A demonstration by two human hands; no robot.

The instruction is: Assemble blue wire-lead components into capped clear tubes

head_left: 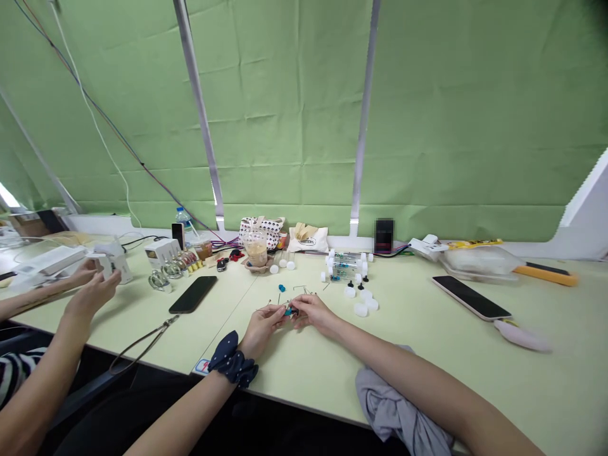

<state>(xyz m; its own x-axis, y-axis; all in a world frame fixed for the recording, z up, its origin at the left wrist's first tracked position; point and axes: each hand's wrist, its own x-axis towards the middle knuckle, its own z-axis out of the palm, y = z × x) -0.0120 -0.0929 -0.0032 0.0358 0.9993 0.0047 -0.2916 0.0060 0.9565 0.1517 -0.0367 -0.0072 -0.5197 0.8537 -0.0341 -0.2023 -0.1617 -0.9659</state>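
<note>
My left hand (262,324), with a dark dotted scrunchie (234,361) at the wrist, pinches a small blue part (288,312) over the table. From the other side my right hand (317,315) closes its fingers on the same piece, at a dark end of it. The fingers hide much of the part. Just beyond the hands lie thin metal pins (299,288) and a loose blue piece (282,288). White round caps (361,310) and small black parts (350,284) rest to the right.
Clear tubes with white ends (346,265) stand behind. A drink cup (256,253) sits beyond the left hand. One phone (194,294) lies left, another (470,297) right, near an orange-handled cutter (546,275). At far left a co-worker's hands (95,285) hold a white item.
</note>
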